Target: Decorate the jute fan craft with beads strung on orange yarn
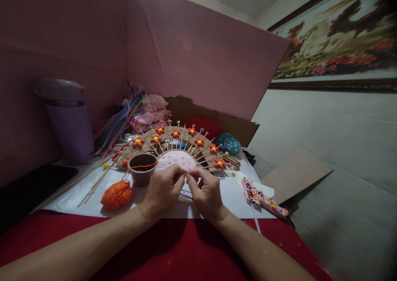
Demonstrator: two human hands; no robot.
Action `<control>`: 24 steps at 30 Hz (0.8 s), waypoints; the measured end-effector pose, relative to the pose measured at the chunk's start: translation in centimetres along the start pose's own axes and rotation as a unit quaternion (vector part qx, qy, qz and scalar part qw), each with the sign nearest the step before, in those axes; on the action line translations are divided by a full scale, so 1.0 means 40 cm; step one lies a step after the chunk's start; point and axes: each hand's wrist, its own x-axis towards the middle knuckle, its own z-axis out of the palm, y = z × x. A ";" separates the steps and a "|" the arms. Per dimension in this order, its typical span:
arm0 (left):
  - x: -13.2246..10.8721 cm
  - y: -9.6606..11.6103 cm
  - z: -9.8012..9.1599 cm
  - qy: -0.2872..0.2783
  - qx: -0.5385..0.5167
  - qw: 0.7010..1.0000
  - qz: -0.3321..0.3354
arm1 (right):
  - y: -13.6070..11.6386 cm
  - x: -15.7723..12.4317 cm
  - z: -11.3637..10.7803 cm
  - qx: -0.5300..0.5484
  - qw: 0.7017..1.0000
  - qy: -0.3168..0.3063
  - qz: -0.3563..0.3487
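My left hand [164,189] and my right hand [207,192] meet over the front of a fan-shaped craft piece [145,148], both closed in a pinch. A tiny reddish bit shows between the fingertips, too small to name. The piece has a woven twine arch with red and orange flowers, thin sticks and a half-round of spotted cloth [177,159]. Left of my left hand stands a brown cup [142,177] with dark contents. From a ball of orange yarn [116,195], a strand crosses the cup towards the cloth; whether it reaches my fingers cannot be seen.
Long thin sticks [97,184] lie at the left, near a purple lidded container [70,120]. Pipe cleaners [124,115] and pink cloth [153,109] are piled behind. Blue yarn [228,143] and a flowered cloth item [263,200] lie at the right, by the table's edge.
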 end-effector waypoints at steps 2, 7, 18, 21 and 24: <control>-0.001 0.000 0.001 0.001 -0.005 1.000 0.000 | 0.000 0.000 0.001 0.000 1.000 0.002 -0.002; -0.003 0.004 0.004 0.005 -0.021 1.000 0.004 | 0.002 -0.002 0.002 -0.002 1.000 0.001 0.009; -0.008 0.011 0.004 0.001 -0.058 0.998 0.008 | 0.006 -0.001 0.001 -0.027 1.000 0.007 -0.006; -0.009 0.014 0.002 0.002 -0.055 0.998 0.008 | 0.008 0.000 0.001 -0.035 0.999 0.007 -0.011; -0.007 0.017 0.000 0.002 -0.061 0.998 -0.007 | 0.009 0.001 0.002 -0.036 0.999 0.013 -0.012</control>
